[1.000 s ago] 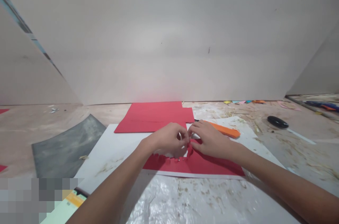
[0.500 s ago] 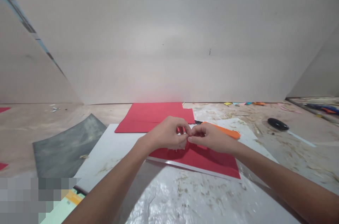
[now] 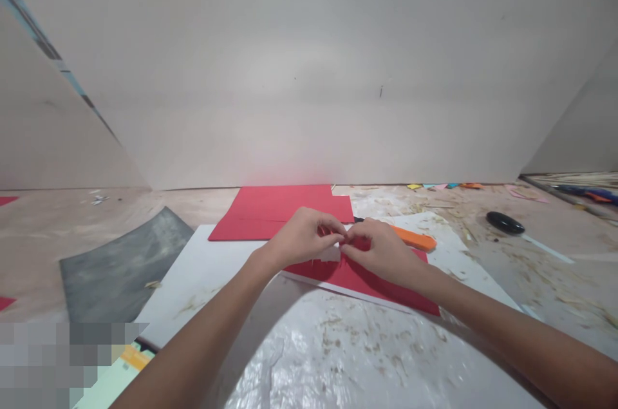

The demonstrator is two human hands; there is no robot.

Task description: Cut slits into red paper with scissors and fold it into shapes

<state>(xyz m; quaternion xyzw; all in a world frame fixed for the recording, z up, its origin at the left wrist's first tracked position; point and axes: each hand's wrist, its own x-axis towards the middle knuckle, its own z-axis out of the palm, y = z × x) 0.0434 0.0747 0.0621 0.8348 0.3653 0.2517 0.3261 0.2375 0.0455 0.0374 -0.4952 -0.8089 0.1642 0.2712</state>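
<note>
The red sheet (image 3: 367, 280) lies on the white board (image 3: 203, 274), centre front. Its notched edge is pinched between the closed fingertips of the left hand (image 3: 299, 238) and the right hand (image 3: 381, 251). A close, light grip is judged best, so that nothing is torn. A cutter (image 3: 415, 240) lies just behind the right hand.

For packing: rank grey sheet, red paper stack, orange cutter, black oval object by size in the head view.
1. grey sheet
2. red paper stack
3. orange cutter and black oval object: alike, cutter partly hidden.
</note>
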